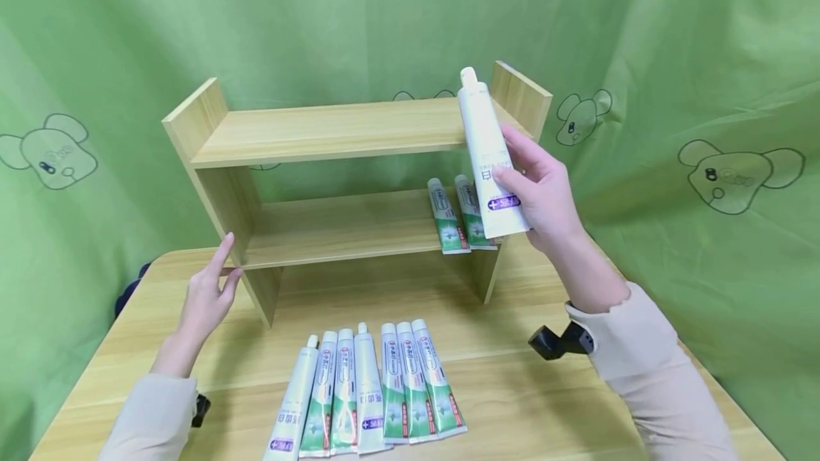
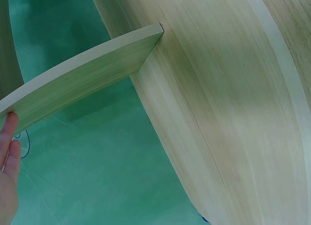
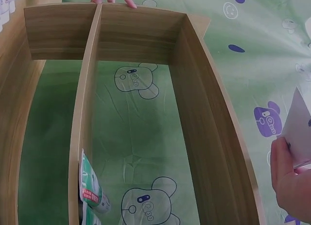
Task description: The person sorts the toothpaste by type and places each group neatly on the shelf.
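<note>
My right hand (image 1: pixel 544 191) pinches a white toothpaste tube (image 1: pixel 485 155) with purple print, its cap pointing up, before the right end of the wooden rack's top board (image 1: pixel 333 135). The same tube (image 3: pixel 302 132) shows partly at the right edge of the right wrist view. My left hand (image 1: pixel 208 297) touches the rack's left side by the front edge of the middle board (image 1: pixel 346 233), index finger straight. Two green-and-white toothpaste tubes (image 1: pixel 448 218) lie side by side at that board's right end, the second partly behind the held tube.
Several toothpaste tubes lie in a row on the wooden table (image 1: pixel 525 404) in front of the rack; among them are white ones (image 1: pixel 368 393) with purple print and green-and-white ones (image 1: pixel 438 379). A green curtain (image 1: pixel 359 20) hangs behind and around the table.
</note>
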Demonstrator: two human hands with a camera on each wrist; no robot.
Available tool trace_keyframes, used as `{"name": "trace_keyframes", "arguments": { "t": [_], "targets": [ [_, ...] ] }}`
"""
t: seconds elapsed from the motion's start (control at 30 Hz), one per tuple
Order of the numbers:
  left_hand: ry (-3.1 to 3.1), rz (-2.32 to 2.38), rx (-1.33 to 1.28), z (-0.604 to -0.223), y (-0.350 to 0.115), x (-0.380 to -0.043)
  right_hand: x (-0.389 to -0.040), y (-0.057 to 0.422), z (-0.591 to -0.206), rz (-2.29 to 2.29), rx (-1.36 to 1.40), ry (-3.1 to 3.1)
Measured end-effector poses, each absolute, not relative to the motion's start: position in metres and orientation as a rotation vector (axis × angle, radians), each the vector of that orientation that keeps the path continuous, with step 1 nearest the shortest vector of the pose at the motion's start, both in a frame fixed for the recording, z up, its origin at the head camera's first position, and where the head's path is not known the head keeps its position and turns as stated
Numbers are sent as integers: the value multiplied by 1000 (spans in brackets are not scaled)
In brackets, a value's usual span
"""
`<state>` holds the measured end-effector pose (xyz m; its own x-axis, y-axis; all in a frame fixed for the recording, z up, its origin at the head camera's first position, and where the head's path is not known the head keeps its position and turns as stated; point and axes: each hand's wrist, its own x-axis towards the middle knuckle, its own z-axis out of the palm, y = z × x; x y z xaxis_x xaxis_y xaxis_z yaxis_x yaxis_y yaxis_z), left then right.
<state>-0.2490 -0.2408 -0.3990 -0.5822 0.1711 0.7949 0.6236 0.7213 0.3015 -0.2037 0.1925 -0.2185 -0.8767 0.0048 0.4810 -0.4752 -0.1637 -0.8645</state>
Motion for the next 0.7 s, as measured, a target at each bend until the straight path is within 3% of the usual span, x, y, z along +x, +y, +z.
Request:
{"name": "trace_keyframes", "arguments": {
  "t": [0.7],
  "targets": [
    [-2093, -707, -635, -399, -243, -252, -229, 192, -193, 2198, 238, -1913]
  ]
}}
